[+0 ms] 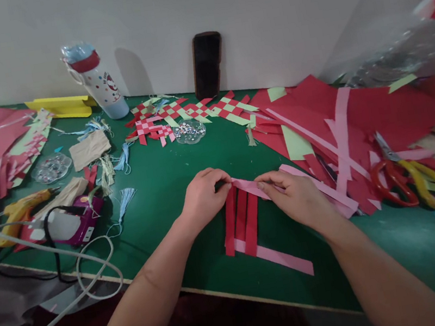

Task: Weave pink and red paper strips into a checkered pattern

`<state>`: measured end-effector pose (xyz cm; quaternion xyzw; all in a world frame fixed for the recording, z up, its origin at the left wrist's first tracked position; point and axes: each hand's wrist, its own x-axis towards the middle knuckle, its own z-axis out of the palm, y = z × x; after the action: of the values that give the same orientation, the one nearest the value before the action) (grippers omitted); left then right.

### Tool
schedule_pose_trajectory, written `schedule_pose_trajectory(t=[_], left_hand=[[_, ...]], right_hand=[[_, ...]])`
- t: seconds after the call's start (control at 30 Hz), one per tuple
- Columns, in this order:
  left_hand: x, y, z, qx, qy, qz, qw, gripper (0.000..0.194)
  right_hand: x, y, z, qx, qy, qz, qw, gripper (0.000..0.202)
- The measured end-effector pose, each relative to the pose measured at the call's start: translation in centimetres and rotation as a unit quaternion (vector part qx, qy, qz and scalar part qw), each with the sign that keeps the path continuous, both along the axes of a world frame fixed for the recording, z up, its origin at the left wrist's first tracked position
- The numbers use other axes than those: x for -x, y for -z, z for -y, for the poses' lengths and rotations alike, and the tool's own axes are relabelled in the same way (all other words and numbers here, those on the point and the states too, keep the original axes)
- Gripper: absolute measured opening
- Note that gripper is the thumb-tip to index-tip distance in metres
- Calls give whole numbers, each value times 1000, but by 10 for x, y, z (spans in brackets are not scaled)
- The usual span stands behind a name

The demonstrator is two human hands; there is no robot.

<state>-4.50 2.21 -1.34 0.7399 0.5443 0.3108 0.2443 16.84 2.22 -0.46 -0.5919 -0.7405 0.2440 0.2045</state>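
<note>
Head view showed both hands pinching one pink strip [246, 187] near the table's middle, fingertips apart from each other with a stretch of it between them. The left hand [205, 195] held its left end, thumb against forefinger, right at the upper ends of three red strips [252, 218]. The right hand [292, 193] gripped it farther right, thumb and forefinger closed on the paper.

The red strips ran down side by side toward the near edge of the green table [184, 160]. A second pink strip [289, 262] crossed near their lower ends, under the outer two and seemingly over the middle one, and stuck out to the right.

Loose pink pieces [322, 186] lay just beside the right hand. Beyond them were red sheets [392, 102] and scissors [393, 179] with red and yellow handles. A row of woven pieces [229, 107] lay at the back, a dish of beads [190, 132] in front of it. A phone [208, 65] leaned on the wall [161, 17]; a bottle [97, 83] stood to its left. Well left of the hands lay a glue gun [24, 207], a purple box [91, 208], and a blue tassel [126, 200].
</note>
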Motion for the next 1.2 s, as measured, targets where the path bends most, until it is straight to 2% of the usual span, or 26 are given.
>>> schedule_pose_trajectory(t=[0.23, 0.43, 0.57, 0.67, 0.83, 0.93, 1.03, 1.13, 1.2], left_hand=[[1, 1, 0, 8, 1, -3, 1000, 13], [2, -2, 1, 14, 4, -7, 1000, 13], [3, -1, 2, 14, 4, -15, 1000, 12], [4, 0, 2, 14, 5, -24, 1000, 12], [9, -4, 4, 15, 1, -44, 999, 17], [18, -15, 22, 1, 6, -101, 995, 28], [26, -23, 57, -8, 60, -141, 988, 39], [29, -20, 93, 9, 80, -138, 987, 58], [27, -15, 108, 20, 70, -143, 987, 54]], right_hand=[[-2, 2, 0, -21, 13, 31, 999, 27], [2, -1, 2, -19, -22, 17, 999, 26], [2, 0, 2, -40, -13, 26, 999, 25], [2, 1, 2, -26, 8, 29, 999, 24], [3, -2, 2, -5, -8, 8, 1000, 18], [3, -3, 2, 2, -11, 8, 1000, 17], [3, -1, 2, 5, -3, 7, 1000, 17], [3, 0, 3, 0, -2, 1, 1000, 15], [3, 0, 2, -3, -3, -2, 1000, 15]])
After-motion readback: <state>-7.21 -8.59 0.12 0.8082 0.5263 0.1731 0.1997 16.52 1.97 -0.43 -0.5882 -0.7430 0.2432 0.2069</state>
